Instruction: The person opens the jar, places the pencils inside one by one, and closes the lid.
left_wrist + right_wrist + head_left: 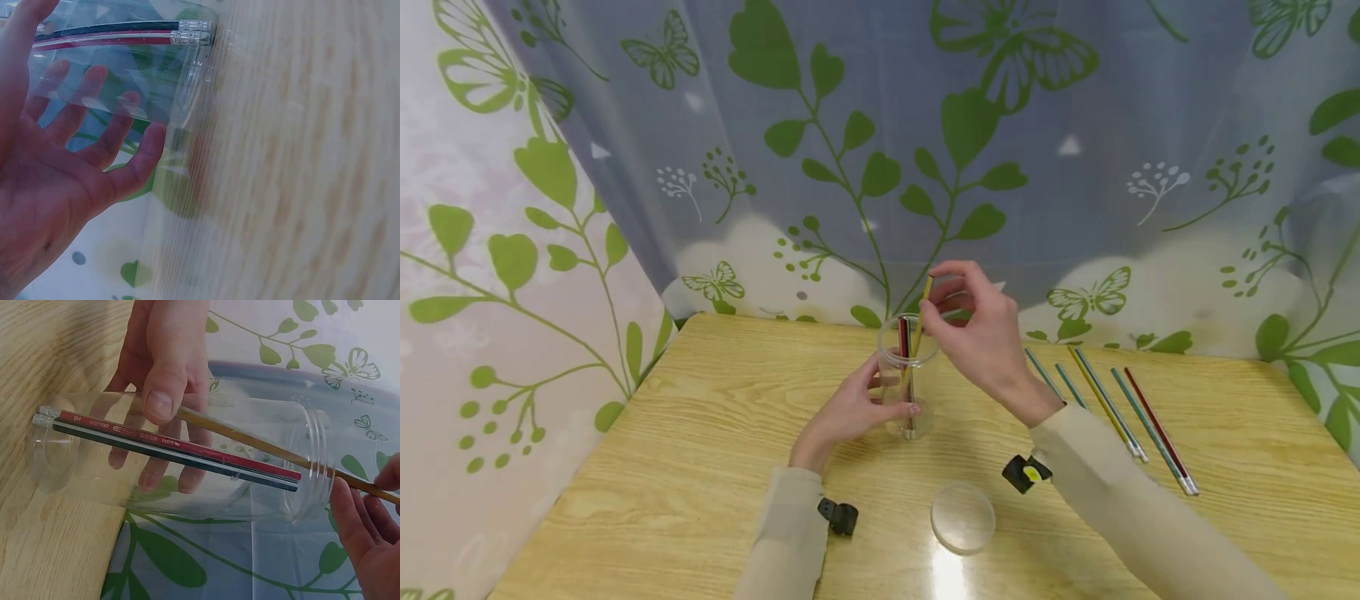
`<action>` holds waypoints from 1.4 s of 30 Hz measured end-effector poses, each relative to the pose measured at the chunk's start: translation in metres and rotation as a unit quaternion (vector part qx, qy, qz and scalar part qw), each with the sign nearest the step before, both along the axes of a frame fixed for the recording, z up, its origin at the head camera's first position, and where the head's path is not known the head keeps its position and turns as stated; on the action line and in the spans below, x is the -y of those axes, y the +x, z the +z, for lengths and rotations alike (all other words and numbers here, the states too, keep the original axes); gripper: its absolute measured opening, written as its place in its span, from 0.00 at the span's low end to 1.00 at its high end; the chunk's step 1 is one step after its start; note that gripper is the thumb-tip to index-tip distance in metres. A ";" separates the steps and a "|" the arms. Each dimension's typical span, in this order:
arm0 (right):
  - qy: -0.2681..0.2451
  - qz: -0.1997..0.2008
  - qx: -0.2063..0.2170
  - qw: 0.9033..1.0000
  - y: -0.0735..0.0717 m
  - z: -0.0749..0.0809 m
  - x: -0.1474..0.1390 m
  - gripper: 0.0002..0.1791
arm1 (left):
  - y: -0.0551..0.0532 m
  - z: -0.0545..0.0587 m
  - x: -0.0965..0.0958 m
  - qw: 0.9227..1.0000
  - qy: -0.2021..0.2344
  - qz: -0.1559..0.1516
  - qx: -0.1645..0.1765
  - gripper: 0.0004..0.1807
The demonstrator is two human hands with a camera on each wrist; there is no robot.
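A clear, round plastic jar stands upright on the table. My left hand holds its side, with the thumb across the front and the fingers behind. Inside lean a red pencil and a dark green pencil, their silver eraser ends at the bottom. Above the rim, my right hand pinches a yellow pencil near its upper end. Most of that pencil is inside the jar, slanting beside the other two; its lower end is hidden behind the left thumb.
To the right on the wooden table lie several pencils, among them a dark red pencil, a yellow pencil and a teal pencil. A clear round lid lies in front of the jar. A leaf-patterned curtain hangs behind.
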State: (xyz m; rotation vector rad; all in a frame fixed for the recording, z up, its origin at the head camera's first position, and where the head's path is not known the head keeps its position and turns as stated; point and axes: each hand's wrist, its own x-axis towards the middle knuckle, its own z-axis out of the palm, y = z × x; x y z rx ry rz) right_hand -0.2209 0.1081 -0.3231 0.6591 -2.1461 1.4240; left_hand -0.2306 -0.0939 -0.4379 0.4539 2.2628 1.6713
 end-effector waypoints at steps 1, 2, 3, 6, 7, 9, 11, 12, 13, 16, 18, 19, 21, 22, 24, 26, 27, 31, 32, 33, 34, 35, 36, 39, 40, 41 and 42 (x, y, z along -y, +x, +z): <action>0.007 0.005 0.003 1.000 0.000 -0.001 0.001 0.16 | 0.000 0.000 0.000 1.000 0.001 -0.001 -0.001 0.44; 0.015 0.008 0.005 1.000 0.000 -0.001 0.001 0.15 | 0.000 0.000 0.000 1.000 0.002 -0.002 -0.002 0.44; 0.022 0.012 0.008 1.000 -0.001 -0.001 0.002 0.14 | -0.001 -0.001 0.000 1.000 0.002 -0.003 -0.003 0.44; 0.044 0.021 0.015 0.999 0.000 -0.001 0.004 0.11 | -0.001 -0.001 0.000 1.000 0.003 -0.003 -0.005 0.44; 0.050 0.023 0.017 0.998 -0.001 -0.001 0.005 0.10 | -0.002 -0.002 0.000 1.000 0.003 -0.002 -0.006 0.44; 0.064 0.030 0.019 0.997 -0.001 0.000 0.006 0.09 | -0.002 -0.002 0.000 1.000 0.003 -0.001 -0.006 0.44; 0.077 0.037 0.020 0.996 -0.001 0.001 0.007 0.08 | -0.002 -0.002 0.000 1.000 0.002 -0.001 -0.005 0.44; 0.084 0.041 0.020 0.995 -0.001 0.002 0.007 0.08 | -0.002 -0.002 0.000 1.000 0.002 0.000 -0.005 0.44; 0.091 0.045 0.021 0.995 -0.001 0.002 0.007 0.08 | -0.001 -0.001 0.000 1.000 0.002 0.000 -0.004 0.44; 0.107 0.051 0.021 0.993 0.000 0.002 0.007 0.08 | -0.001 -0.001 0.000 1.000 0.002 0.000 -0.002 0.44; 0.121 0.049 0.015 0.991 0.000 0.003 0.007 0.08 | -0.001 -0.001 0.000 1.000 0.000 0.000 0.000 0.44; 0.129 0.046 0.008 0.991 0.000 0.002 0.007 0.08 | -0.002 -0.002 0.000 1.000 -0.001 0.000 0.001 0.44; 0.147 0.036 -0.013 0.988 0.000 0.002 0.007 0.08 | -0.002 -0.002 0.000 1.000 -0.004 0.000 0.003 0.44; 0.158 0.029 -0.023 0.987 -0.001 0.002 0.007 0.07 | -0.002 -0.002 0.000 1.000 -0.004 0.000 0.005 0.44; 0.177 0.016 -0.041 0.983 -0.001 0.002 0.006 0.06 | -0.002 -0.002 0.000 1.000 -0.001 -0.003 0.008 0.45; 0.195 0.004 -0.046 0.980 -0.002 0.001 0.005 0.04 | -0.002 -0.002 0.001 1.000 0.001 -0.005 0.009 0.45; 0.202 -0.001 -0.043 0.978 -0.002 0.001 0.004 0.04 | -0.002 -0.002 0.001 1.000 0.003 -0.006 0.010 0.45; 0.215 -0.012 -0.025 0.976 -0.002 0.000 0.002 0.03 | -0.002 -0.003 0.001 1.000 0.003 -0.009 0.006 0.46; 0.215 -0.014 -0.023 0.976 -0.003 -0.001 0.002 0.03 | -0.002 -0.003 0.001 1.000 0.003 -0.009 0.005 0.45; 0.212 -0.015 -0.023 0.977 -0.003 -0.001 0.002 0.03 | -0.002 -0.003 0.001 1.000 0.002 -0.009 0.004 0.45; 0.209 -0.016 -0.024 0.978 -0.003 -0.002 0.002 0.03 | -0.002 -0.003 0.001 1.000 0.003 -0.009 0.003 0.45; 0.205 -0.017 -0.026 0.978 -0.003 -0.002 0.001 0.03 | -0.002 -0.004 0.001 1.000 0.002 -0.009 0.002 0.45; 0.201 -0.018 -0.027 0.979 -0.003 -0.002 0.001 0.03 | -0.002 -0.004 0.001 1.000 0.003 -0.008 0.001 0.44; 0.195 -0.017 -0.021 0.980 -0.003 -0.001 0.002 0.03 | -0.001 -0.003 0.001 1.000 0.002 -0.004 0.003 0.45; 0.198 -0.017 -0.011 0.980 -0.003 -0.001 0.002 0.03 | -0.001 -0.003 0.001 1.000 0.002 -0.002 0.005 0.45; 0.204 -0.018 0.001 0.979 -0.002 0.000 0.002 0.03 | -0.001 -0.002 0.001 1.000 0.002 -0.001 0.006 0.45; 0.210 -0.018 0.015 0.977 -0.002 0.000 0.002 0.04 | -0.001 -0.002 0.001 1.000 0.002 0.000 0.007 0.45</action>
